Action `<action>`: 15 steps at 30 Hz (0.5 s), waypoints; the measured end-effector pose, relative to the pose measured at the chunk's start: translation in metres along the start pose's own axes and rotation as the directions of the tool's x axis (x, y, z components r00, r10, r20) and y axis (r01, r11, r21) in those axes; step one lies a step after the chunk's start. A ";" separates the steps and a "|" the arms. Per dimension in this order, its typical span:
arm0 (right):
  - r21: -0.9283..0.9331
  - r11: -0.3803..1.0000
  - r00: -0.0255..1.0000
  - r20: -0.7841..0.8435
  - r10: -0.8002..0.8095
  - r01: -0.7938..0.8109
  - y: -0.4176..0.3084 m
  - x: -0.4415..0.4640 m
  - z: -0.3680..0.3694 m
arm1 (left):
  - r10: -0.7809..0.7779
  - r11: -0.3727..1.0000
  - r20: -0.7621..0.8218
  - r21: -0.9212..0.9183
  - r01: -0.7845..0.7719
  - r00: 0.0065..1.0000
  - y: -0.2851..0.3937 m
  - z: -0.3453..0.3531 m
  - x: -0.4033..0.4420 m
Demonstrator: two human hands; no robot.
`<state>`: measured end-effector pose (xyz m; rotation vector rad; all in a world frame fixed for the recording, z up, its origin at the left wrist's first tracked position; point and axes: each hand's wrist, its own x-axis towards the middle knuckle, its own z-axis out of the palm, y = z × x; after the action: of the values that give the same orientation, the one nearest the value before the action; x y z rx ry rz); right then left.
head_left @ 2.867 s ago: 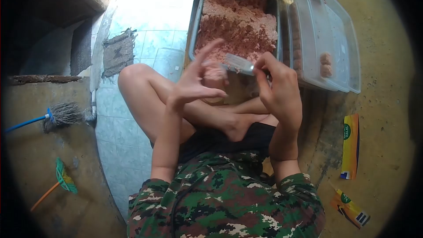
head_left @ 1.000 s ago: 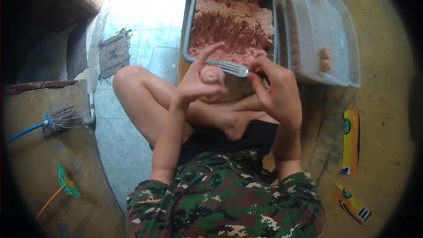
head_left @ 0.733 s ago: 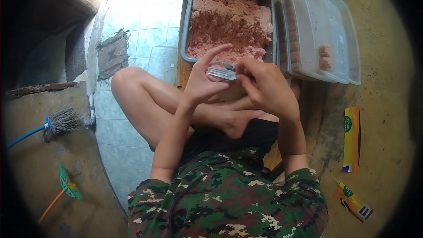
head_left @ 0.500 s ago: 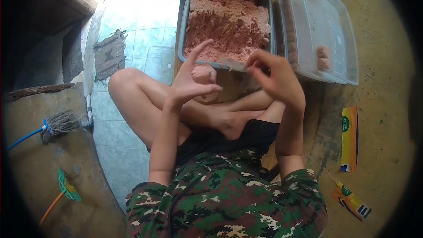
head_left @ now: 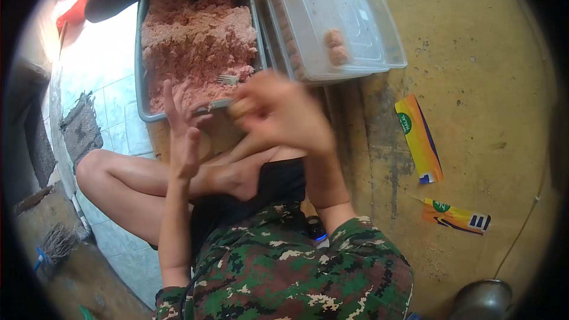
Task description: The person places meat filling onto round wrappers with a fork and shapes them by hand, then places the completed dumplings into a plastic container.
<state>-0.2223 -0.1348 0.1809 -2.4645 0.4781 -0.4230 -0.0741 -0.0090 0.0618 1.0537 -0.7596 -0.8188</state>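
My left hand (head_left: 185, 133) is raised in front of the tub, fingers spread, with no ball visible in it. Beside it, my right hand (head_left: 284, 112) is curled and smeared by motion. At its fingertips is a blurred, rounded pinkish shape that looks like a meatball (head_left: 242, 108). Pink minced meat (head_left: 198, 38) fills much of the grey tub (head_left: 142, 65), dug lower at the near side. A fork (head_left: 227, 79) lies on the meat near the tub's front right corner, its handle end hidden by my right hand.
Right of the tub stands a clear plastic box (head_left: 373, 62) with meatballs (head_left: 336, 47) in it and rows along its left side. Torn yellow wrappers (head_left: 418, 136) lie on the floor. A metal pot (head_left: 483, 301) is at lower right, a grey rag (head_left: 82, 127) at left.
The view has swung right. The meatball has left my left hand, whose fingers have opened. My right hand has let go of the fork, which now lies on the meat.
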 end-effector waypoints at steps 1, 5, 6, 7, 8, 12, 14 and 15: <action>0.067 0.984 0.982 -0.082 0.172 -0.166 0.000 -0.007 -0.036 | -0.062 0.996 0.036 0.073 0.060 0.997 -0.002 -0.014 0.001; -0.008 0.949 0.869 -0.405 0.286 -0.316 0.067 0.011 -0.145 | -0.194 0.974 0.204 0.156 0.164 0.959 -0.019 -0.021 -0.002; 0.061 0.890 0.829 -0.341 0.443 -0.451 0.094 0.029 -0.153 | -0.110 0.985 0.208 0.151 0.079 0.972 -0.013 -0.007 -0.002; 0.120 0.811 0.769 -0.266 0.582 -0.572 0.122 0.042 -0.158 | -0.100 0.986 0.214 0.152 0.068 0.972 -0.014 -0.006 -0.002; -0.104 0.815 0.819 -0.155 0.553 -0.570 0.148 0.050 -0.156 | -0.131 0.962 0.298 0.269 0.049 0.946 -0.017 -0.005 -0.001; -0.291 0.772 0.804 0.016 0.594 -0.565 0.142 0.066 -0.146 | -0.234 0.908 0.270 0.403 0.111 0.934 -0.016 -0.019 -0.004; -0.313 0.732 0.766 0.024 0.643 -0.605 0.145 0.059 -0.143 | -0.275 0.882 0.245 0.450 0.142 0.930 -0.021 -0.022 -0.008; -0.307 0.730 0.763 0.019 0.647 -0.611 0.140 0.057 -0.140 | -0.277 0.880 0.252 0.454 0.139 0.927 -0.021 -0.022 -0.007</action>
<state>-0.2614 -0.3346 0.2165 -2.3683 1.3505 0.0987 -0.0635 0.0006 0.0343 1.4412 -1.1441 -1.0495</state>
